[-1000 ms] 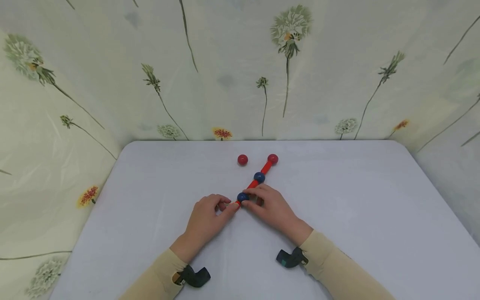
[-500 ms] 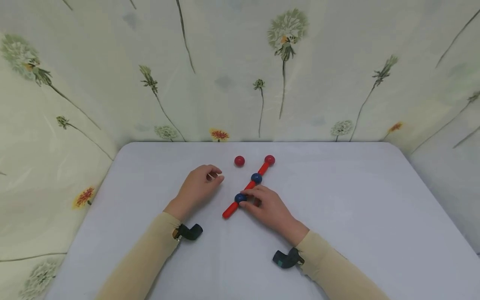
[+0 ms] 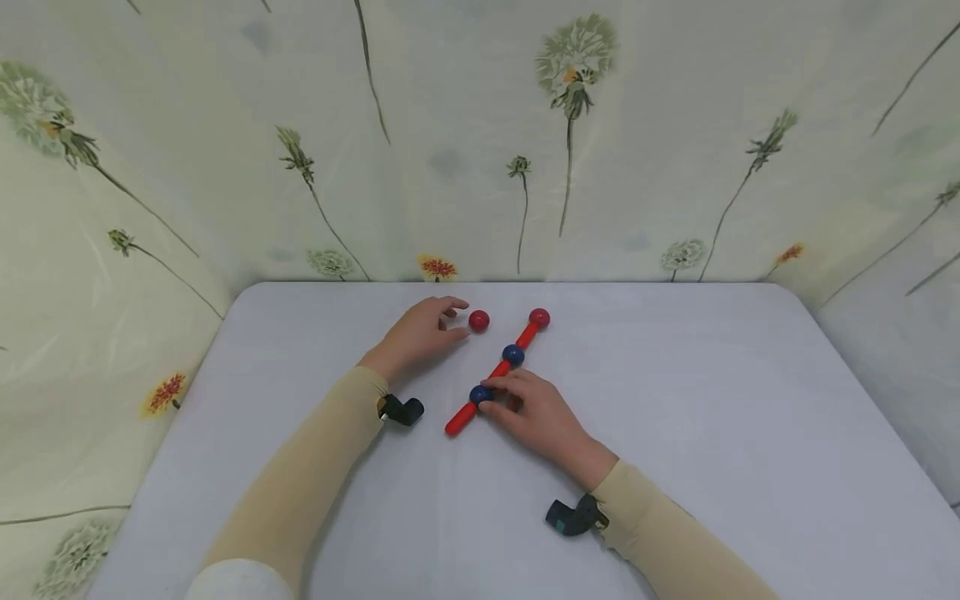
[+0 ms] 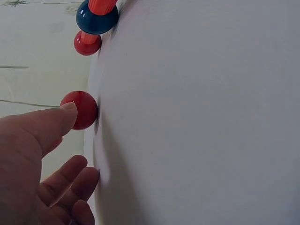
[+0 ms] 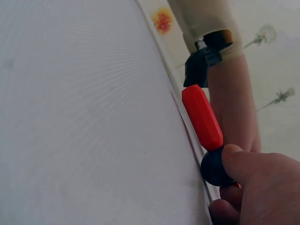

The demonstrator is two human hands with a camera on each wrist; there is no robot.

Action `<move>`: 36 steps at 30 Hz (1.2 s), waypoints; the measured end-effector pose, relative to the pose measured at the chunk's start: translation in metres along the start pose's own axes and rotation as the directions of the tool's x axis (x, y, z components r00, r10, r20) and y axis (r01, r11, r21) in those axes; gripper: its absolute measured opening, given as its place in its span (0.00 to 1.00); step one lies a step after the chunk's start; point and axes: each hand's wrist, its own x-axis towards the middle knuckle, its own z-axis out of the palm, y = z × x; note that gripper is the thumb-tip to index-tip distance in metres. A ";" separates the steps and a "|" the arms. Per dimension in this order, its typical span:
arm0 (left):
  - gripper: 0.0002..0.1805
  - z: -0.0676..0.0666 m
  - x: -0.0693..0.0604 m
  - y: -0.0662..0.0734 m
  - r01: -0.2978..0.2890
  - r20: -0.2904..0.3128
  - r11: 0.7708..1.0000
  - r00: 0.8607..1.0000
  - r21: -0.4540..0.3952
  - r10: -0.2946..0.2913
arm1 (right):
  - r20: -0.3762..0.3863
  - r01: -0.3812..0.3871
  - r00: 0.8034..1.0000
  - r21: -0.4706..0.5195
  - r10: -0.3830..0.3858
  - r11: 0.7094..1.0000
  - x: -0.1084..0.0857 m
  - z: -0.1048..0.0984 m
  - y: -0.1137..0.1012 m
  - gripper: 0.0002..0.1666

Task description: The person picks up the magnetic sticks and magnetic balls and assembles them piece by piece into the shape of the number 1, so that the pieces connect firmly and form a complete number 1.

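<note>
A chain of red rods and balls runs diagonally over the table. At its far end is a red ball (image 3: 539, 318), then a blue ball (image 3: 513, 355), a second blue ball (image 3: 480, 396) and a bare red rod (image 3: 461, 419) at the near end. My right hand (image 3: 542, 417) pinches the nearer blue ball (image 5: 215, 168) between thumb and fingers. Beside a loose red ball (image 3: 478, 321) at the back is my left hand (image 3: 422, 335), thumb and fingers spread apart around its left side. In the left wrist view the thumb overlaps this ball (image 4: 85, 111); contact cannot be told.
The white table (image 3: 675, 400) has a back edge just beyond the loose ball. Behind it hangs a flower-print cloth (image 3: 450, 167). A small black camera (image 3: 576, 515) sits on the right wrist and another camera (image 3: 401, 409) on the left.
My left hand has left the near red rod, moving away from me and then right to the loose red ball. The right hand keeps its pinch on the blue ball.
</note>
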 end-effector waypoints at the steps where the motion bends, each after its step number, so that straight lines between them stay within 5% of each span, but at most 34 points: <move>1: 0.28 0.000 0.003 0.002 -0.007 0.012 1.000 1.000 0.006 0.007 | -0.005 0.004 1.000 0.001 -0.004 1.000 0.000 0.000 0.000 0.20; 8: 0.28 0.009 0.017 0.006 -0.038 0.071 0.998 0.997 0.054 0.034 | -0.019 0.010 1.000 0.016 -0.010 1.000 0.000 0.001 0.002 0.19; 18: 0.26 0.013 0.013 0.009 -0.030 0.027 0.997 0.999 0.069 0.028 | -0.045 0.016 0.999 0.019 -0.015 1.000 0.000 0.002 0.004 0.19; 36: 0.25 0.006 -0.035 -0.001 0.027 -0.136 0.995 0.990 -0.098 -0.040 | -0.037 -0.102 0.994 -0.002 0.102 0.995 0.005 -0.006 0.006 0.19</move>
